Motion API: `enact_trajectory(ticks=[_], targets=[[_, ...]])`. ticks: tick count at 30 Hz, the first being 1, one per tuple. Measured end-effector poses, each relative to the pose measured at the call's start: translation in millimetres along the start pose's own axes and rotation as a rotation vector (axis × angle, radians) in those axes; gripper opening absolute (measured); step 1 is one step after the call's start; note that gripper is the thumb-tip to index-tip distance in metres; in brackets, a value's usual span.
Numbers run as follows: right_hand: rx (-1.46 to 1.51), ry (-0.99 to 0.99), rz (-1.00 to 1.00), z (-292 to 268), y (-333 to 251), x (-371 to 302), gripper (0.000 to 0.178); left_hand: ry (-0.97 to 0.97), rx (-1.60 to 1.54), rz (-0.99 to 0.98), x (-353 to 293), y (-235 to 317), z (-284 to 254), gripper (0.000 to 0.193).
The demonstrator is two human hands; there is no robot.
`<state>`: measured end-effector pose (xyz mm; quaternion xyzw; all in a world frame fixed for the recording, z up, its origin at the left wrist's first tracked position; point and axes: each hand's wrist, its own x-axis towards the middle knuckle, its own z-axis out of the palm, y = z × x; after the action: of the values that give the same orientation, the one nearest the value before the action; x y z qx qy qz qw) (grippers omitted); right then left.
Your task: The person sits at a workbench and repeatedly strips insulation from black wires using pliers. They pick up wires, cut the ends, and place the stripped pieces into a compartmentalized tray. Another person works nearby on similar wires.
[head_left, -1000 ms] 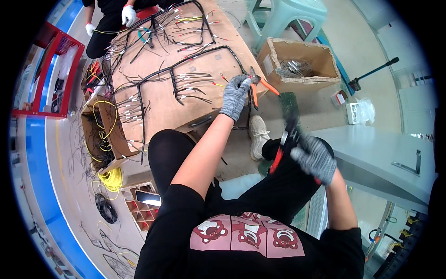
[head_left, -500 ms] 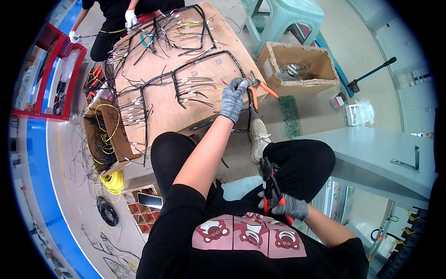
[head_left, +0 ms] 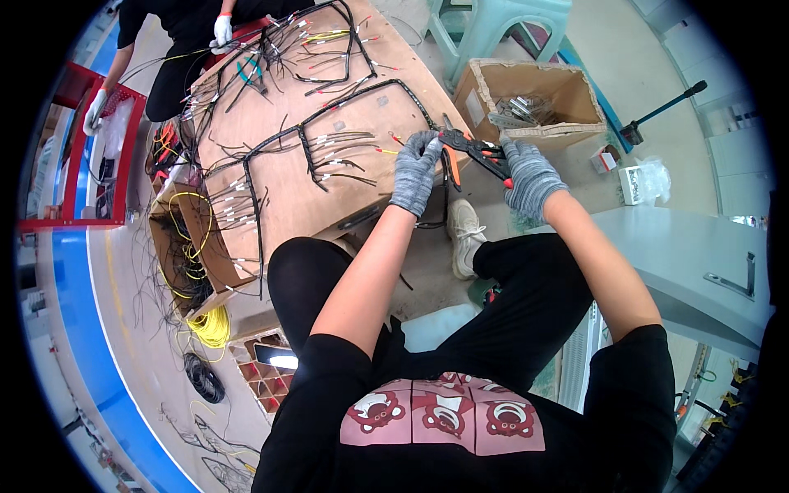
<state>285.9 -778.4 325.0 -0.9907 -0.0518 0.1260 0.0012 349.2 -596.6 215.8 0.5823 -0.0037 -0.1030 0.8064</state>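
My left hand (head_left: 417, 171), in a grey knit glove, is pinched at the right edge of the wooden board (head_left: 362, 215). A thin wire end is between its fingertips, mostly hidden now. In my right hand (head_left: 530, 177), gloved alike, are black crimping pliers (head_left: 470, 148) with red on the handles. Their jaws reach the left fingertips. Orange-handled cutters (head_left: 455, 171) lie at the board's edge, partly behind the pliers. A black-wrapped wire harness (head_left: 283, 135) spreads over the board, its many branch wires carrying white sleeves and some red or yellow tips.
Across the board another person's white-gloved hands (head_left: 222, 31) handle a wire. Teal-handled pliers (head_left: 250, 74) lie there. Right of the board are a cardboard box (head_left: 542, 131) of metal parts and a green stool (head_left: 501, 33). Left stand a wire-filled box (head_left: 215, 255) and a red rack (head_left: 78, 222).
My right hand has risen from my lap with the crimping pliers and brought them to my left fingertips. The other person's hand at far left has moved lower, toward the red rack.
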Motion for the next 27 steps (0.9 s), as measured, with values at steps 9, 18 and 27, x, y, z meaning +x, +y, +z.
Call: enact_trajectory(ticks=[9, 18, 27], targets=[[-0.048, 0.079, -0.106, 1, 11, 15, 0.062, -0.046, 0.057, 0.055, 3, -1, -1, 0.013], [-0.014, 0.002, -0.044, -2, 16, 33, 0.031, -0.021, 0.001, 0.072, 0, 3, 5, 0.009], [0.24, -0.022, 0.018, 24, 18, 28, 0.033, -0.026, 0.07, 0.096, 4, 0, 1, 0.01]])
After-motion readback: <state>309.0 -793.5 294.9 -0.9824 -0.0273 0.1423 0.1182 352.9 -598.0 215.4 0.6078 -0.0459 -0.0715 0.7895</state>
